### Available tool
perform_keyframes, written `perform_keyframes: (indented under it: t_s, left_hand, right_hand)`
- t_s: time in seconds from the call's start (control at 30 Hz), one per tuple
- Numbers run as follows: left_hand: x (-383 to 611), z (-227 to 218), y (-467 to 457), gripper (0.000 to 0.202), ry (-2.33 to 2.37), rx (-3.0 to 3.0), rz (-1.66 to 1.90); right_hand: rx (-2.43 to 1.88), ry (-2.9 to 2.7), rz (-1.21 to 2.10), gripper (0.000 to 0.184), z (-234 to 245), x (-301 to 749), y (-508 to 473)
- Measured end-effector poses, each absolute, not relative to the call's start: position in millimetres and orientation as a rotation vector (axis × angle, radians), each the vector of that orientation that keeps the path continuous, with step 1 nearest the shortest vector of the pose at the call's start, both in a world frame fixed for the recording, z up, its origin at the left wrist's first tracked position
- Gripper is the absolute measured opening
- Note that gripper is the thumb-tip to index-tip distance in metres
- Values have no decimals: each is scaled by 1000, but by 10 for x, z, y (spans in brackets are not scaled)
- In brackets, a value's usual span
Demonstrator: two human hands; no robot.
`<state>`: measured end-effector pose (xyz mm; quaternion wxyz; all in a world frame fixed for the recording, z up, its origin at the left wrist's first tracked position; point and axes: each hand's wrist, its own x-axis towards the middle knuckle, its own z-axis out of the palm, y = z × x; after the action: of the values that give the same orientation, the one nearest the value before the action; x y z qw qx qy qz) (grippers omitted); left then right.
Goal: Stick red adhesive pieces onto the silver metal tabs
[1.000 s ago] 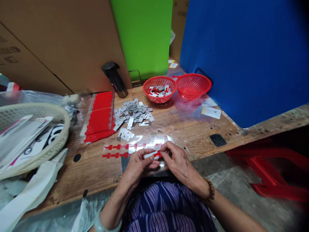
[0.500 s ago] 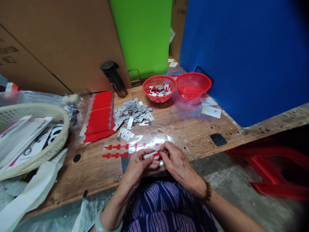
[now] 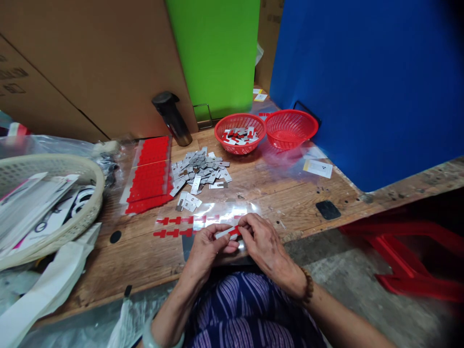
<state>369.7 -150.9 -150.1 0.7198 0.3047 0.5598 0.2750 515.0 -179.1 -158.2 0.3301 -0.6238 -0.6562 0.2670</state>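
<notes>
Between the fingers and thumb of my left hand (image 3: 206, 247) is a small flat metal plate (image 3: 221, 234), held just above the table's near edge. A red T-shaped sticker (image 3: 235, 231) lies across its right part. My right hand (image 3: 267, 247) is closed, its thumb and forefinger pinching at the sticker's right end; the fingertips partly hide it. Beneath and behind both hands lies a clear sheet (image 3: 217, 210) with two rows of red stickers. Farther back is a heap of loose metal plates (image 3: 201, 169), with a stack of red sticker sheets (image 3: 148, 176) left of it.
A red basket (image 3: 239, 147) containing plates with red stickers stands behind, touching a second red basket (image 3: 292, 126). A dark bottle (image 3: 173, 121) is at the back. A cream basket (image 3: 97, 193) of printed cards occupies the left. A blue panel (image 3: 362, 87) borders the right.
My right hand has shifted very slightly left, its fingertips still at the red sticker. The left hand and the plate stay nearly in place.
</notes>
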Motion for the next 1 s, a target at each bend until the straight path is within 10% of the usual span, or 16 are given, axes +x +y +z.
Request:
perform_keyframes:
  t_s: [0.2, 1.0]
  left_hand:
    - [3706, -1508, -1508, 32, 1242, 640, 629]
    - [3645, -1403, -1523, 36, 1237, 607, 616]
  right_hand:
    - [-1640, -1509, 768, 34, -1691, 5195, -1755]
    - [-1258, -1170, 1551, 15, -1659, 5219, -1687]
